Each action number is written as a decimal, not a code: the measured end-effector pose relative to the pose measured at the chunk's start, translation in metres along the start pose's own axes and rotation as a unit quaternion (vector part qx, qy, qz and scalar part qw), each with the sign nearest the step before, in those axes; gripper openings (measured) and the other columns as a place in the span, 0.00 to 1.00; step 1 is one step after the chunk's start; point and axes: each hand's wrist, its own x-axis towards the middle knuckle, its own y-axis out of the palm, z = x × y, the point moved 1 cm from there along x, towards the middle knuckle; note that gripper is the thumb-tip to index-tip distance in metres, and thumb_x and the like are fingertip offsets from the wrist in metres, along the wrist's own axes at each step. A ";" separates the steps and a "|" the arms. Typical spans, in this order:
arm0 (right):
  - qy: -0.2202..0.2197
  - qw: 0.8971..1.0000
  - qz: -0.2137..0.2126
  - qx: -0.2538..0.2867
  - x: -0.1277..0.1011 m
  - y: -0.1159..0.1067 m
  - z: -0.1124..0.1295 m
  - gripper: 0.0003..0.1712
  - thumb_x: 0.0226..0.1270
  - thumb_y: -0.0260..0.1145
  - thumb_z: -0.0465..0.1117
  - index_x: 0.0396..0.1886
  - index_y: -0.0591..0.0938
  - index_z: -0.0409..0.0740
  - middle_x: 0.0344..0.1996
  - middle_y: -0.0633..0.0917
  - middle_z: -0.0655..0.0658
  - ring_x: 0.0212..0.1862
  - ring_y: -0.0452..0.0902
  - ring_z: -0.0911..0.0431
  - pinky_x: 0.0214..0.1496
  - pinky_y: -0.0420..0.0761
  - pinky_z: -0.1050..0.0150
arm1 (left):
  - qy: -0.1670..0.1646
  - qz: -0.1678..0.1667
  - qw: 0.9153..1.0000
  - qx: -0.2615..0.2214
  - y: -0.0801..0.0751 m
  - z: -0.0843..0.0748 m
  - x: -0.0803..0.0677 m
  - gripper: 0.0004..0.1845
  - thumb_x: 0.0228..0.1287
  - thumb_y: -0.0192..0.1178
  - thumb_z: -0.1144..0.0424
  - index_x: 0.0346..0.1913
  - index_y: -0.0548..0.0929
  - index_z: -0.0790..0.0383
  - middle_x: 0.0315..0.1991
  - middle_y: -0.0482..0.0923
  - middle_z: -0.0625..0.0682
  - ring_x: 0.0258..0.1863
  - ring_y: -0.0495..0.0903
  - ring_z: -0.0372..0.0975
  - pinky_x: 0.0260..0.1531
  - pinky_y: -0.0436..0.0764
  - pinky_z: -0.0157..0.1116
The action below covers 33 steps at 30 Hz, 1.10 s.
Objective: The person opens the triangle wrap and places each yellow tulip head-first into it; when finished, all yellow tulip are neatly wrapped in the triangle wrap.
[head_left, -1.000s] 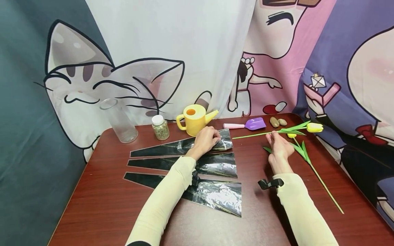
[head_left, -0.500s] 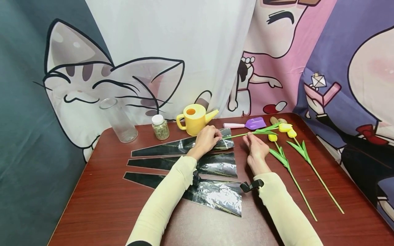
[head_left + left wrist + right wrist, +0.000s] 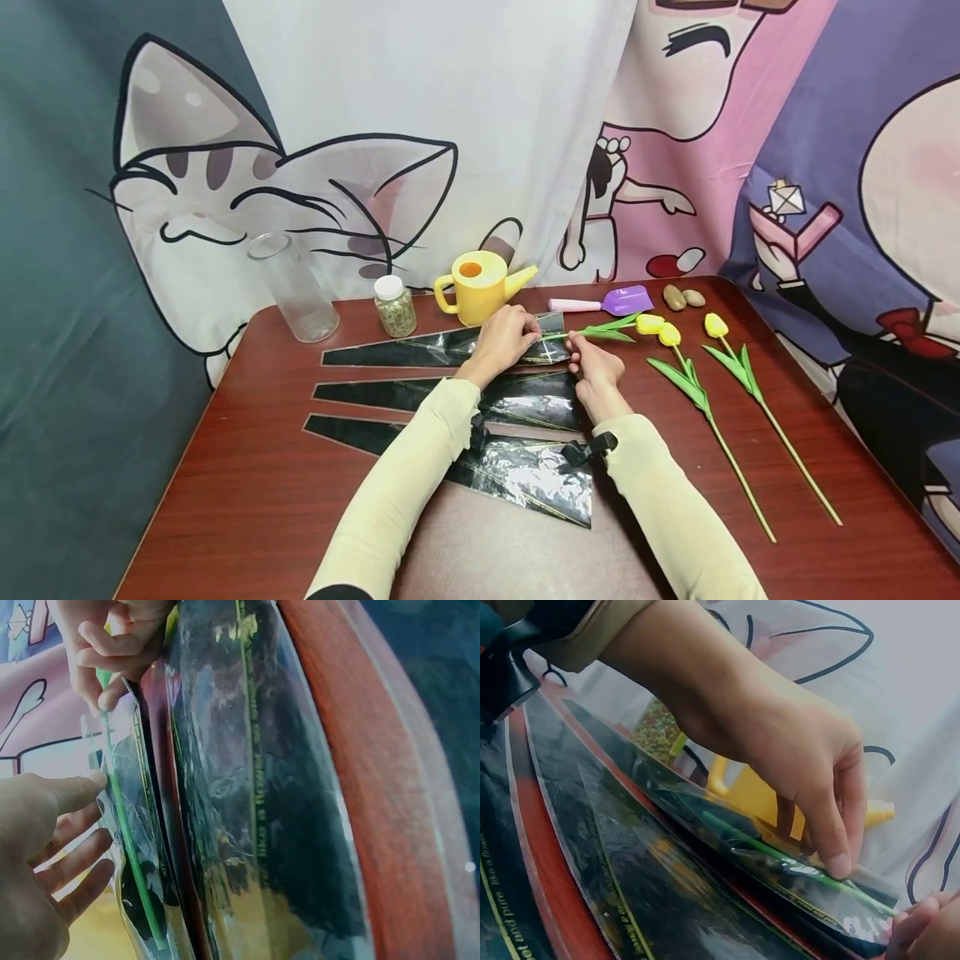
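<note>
My left hand (image 3: 501, 340) pinches the upper edge of the farthest black-and-clear flower sleeve (image 3: 397, 352) near its wide right end. A yellow artificial tulip (image 3: 649, 324) is held by the stem between thumb and fingers of my right hand (image 3: 597, 372), its bloom pointing right. Within the sleeve's film, the left wrist view shows the green stem (image 3: 135, 862) running well inside. Below lie a middle sleeve (image 3: 536, 398) and a nearest sleeve (image 3: 536, 479), both flat and partly covered by my left arm.
Two more tulips (image 3: 708, 408) (image 3: 765, 408) lie at right. Along the back stand a glass vase (image 3: 300, 292), a lidded jar (image 3: 396, 308) of green granules and a yellow watering can (image 3: 480, 287). A purple shovel (image 3: 628, 300) and two stones (image 3: 675, 297) lie farther right.
My right hand has moved left with the tulip, and its stem has slid into the farthest sleeve. My left hand has stayed at the sleeve's edge.
</note>
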 end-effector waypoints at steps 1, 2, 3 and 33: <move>0.002 1.000 0.000 -0.007 0.000 0.001 0.000 0.10 0.52 0.77 0.32 0.17 0.85 0.44 0.15 0.83 0.50 0.11 0.68 0.67 0.11 0.65 0.76 | -0.001 0.003 1.000 0.000 0.000 0.000 0.000 0.03 0.62 0.69 0.56 0.34 0.89 0.49 0.34 0.77 0.43 0.40 0.76 0.38 0.42 0.75 0.37; 0.006 1.000 0.000 -0.015 -0.001 0.001 0.000 0.10 0.52 0.77 0.33 0.16 0.85 0.44 0.15 0.83 0.50 0.11 0.67 0.67 0.11 0.64 0.76 | -0.001 0.005 1.000 0.001 0.001 0.001 -0.001 0.03 0.62 0.69 0.56 0.34 0.89 0.49 0.33 0.77 0.43 0.40 0.76 0.38 0.42 0.75 0.37; 0.009 1.000 0.001 -0.023 -0.002 0.002 0.001 0.10 0.52 0.77 0.33 0.16 0.84 0.44 0.14 0.82 0.51 0.10 0.66 0.67 0.11 0.64 0.75 | -0.002 0.007 1.000 0.003 0.001 0.001 -0.002 0.03 0.62 0.69 0.56 0.34 0.89 0.49 0.33 0.77 0.43 0.40 0.76 0.38 0.42 0.75 0.37; -0.318 0.760 0.287 -0.489 0.019 -0.033 0.096 0.14 0.67 0.67 0.41 0.44 0.86 0.35 0.33 0.87 0.38 0.28 0.82 0.54 0.28 0.79 0.66 | -0.010 0.001 1.000 0.011 0.006 0.003 -0.003 0.03 0.63 0.68 0.56 0.33 0.89 0.48 0.33 0.77 0.42 0.39 0.76 0.38 0.40 0.77 0.36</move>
